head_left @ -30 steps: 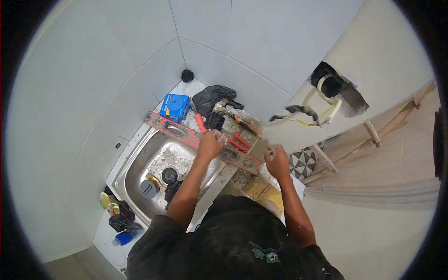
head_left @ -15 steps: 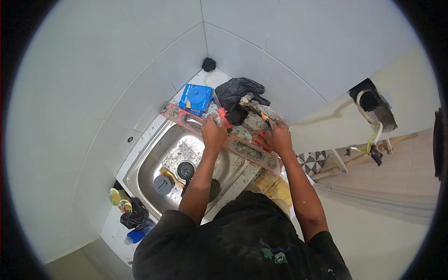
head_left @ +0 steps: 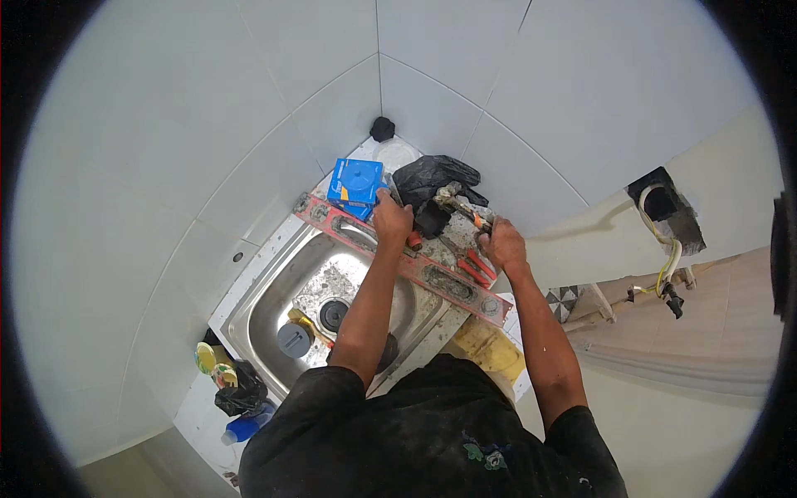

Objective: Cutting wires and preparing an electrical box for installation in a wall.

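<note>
My left hand (head_left: 392,218) is beside the near right edge of a blue box (head_left: 359,181), its fingertips at the box; its grip is hidden. A red-handled tool (head_left: 414,241) lies partly under that hand. My right hand (head_left: 504,247) is closed round the dark, orange-banded handle of a tool caked in whitish dirt (head_left: 459,206), whose kind I cannot make out. The tool's far end lies by a crumpled black plastic bag (head_left: 432,173). Red-handled pliers (head_left: 476,267) rest just left of my right hand. A dirty red spirit level (head_left: 440,278) lies across the sink's far right side.
The steel sink (head_left: 264,278) holds a grey round cap (head_left: 294,340), a yellowish fitting (head_left: 303,319) and debris. Cups (head_left: 205,358), a black bag (head_left: 241,397) and a blue bottle (head_left: 245,426) stand at left. Loose wires (head_left: 674,249) hang from a wall opening at right.
My left hand has moved away from me, off the upper part of the red handle's left side, toward the blue box. My right hand still holds the dirty tool. The whole view has shifted slightly.
</note>
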A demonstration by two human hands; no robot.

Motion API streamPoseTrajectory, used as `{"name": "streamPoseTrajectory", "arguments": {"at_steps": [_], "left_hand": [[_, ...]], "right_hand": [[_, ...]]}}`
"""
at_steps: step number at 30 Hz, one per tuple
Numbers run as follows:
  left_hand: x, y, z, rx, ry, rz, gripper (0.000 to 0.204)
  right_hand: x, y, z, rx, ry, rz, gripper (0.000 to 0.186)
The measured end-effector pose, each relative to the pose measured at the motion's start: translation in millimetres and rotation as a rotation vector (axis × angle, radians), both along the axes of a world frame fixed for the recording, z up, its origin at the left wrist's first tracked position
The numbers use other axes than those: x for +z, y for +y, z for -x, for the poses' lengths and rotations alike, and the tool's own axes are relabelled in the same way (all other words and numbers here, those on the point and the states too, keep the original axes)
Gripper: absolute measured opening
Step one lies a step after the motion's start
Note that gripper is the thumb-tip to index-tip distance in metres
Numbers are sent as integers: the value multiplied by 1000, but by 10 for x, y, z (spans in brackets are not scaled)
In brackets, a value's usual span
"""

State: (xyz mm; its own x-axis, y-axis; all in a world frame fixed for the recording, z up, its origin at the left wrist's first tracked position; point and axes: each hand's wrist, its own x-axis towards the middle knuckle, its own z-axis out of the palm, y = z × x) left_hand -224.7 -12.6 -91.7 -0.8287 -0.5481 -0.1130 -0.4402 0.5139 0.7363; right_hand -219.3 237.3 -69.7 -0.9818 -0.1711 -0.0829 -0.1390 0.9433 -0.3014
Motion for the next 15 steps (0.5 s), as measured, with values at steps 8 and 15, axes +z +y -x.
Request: {"name": "streamPoseTrajectory", "arguments": {"at_steps": [8, 15], "left_hand": [[267, -5, -36, -89, 505, -64, 49], [991, -135, -230, -281, 702, -260, 55]], "right_hand": [[168, -127, -284, -144, 156, 184, 39], [357, -179, -728, -295, 0, 657, 33]]}}
